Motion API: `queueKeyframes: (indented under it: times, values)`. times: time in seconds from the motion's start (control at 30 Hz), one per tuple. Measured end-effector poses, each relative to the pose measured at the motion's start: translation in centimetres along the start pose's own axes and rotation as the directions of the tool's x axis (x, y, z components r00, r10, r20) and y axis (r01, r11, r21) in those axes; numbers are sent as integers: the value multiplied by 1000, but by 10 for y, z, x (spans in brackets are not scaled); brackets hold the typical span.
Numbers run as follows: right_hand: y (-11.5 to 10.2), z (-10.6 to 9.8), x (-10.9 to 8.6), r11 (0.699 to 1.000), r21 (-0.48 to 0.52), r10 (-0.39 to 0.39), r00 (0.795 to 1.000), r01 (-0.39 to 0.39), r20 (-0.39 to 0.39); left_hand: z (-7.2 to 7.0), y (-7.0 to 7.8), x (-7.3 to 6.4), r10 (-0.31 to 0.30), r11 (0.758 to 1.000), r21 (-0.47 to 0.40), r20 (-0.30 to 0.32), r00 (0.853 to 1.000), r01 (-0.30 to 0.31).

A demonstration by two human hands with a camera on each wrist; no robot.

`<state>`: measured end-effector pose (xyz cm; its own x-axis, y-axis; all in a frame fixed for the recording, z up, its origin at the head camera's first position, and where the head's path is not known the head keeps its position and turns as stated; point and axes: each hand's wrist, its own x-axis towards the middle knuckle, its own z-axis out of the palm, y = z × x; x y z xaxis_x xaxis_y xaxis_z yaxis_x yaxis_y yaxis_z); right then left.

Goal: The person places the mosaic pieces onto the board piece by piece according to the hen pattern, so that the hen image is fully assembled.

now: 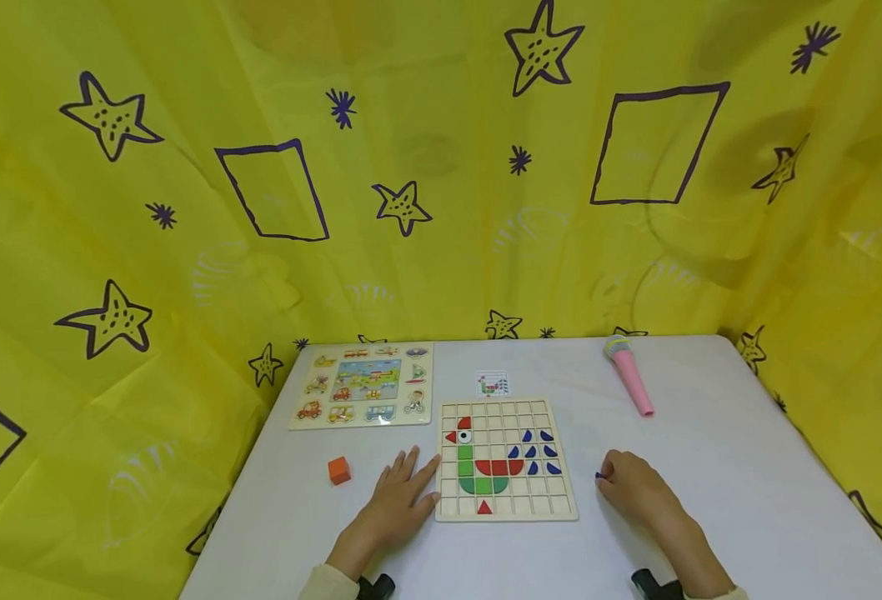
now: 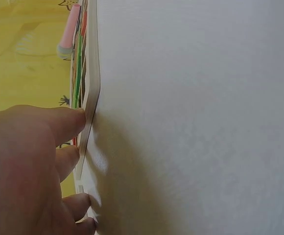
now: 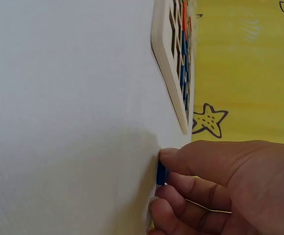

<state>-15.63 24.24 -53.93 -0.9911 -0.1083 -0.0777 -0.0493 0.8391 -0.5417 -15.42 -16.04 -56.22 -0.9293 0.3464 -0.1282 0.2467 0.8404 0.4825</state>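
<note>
A wooden grid board lies on the white table, with red, green and blue pieces set in its squares in the shape of a bird. Blue pieces fill several squares on its right side. My left hand lies with spread fingers at the board's left edge, the fingertips touching its side, as the left wrist view also shows. To the right of the board, my right hand pinches a small blue piece between thumb and fingers, low over the tabletop.
A small pattern card lies behind the board. At the back left is a picture puzzle with vehicles. An orange cube sits left of my left hand. A pink toy microphone lies at the back right. A yellow curtain surrounds the table.
</note>
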Motion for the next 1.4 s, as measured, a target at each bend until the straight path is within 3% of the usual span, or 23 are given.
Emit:
queueKeyframes:
  times: [0.6, 0.93, 1.1, 1.4]
  values:
    - [-27, 13, 0, 996, 74, 52, 999, -53, 16, -1, 1, 0, 9, 1000, -1, -7, 1000, -9]
    - [-53, 35, -4, 997, 73, 11, 1000, -9, -24, 0, -1, 1, 3, 1000, 1, -12, 1000, -3]
    - [-55, 38, -5, 1000, 17, -5, 999, 6, -53, 0, -1, 1, -4, 1000, 11, -2, 1000, 4]
    - [-55, 33, -6, 999, 33, -1, 1000, 2, -27, -1, 0, 1, -1, 1000, 5, -2, 1000, 1]
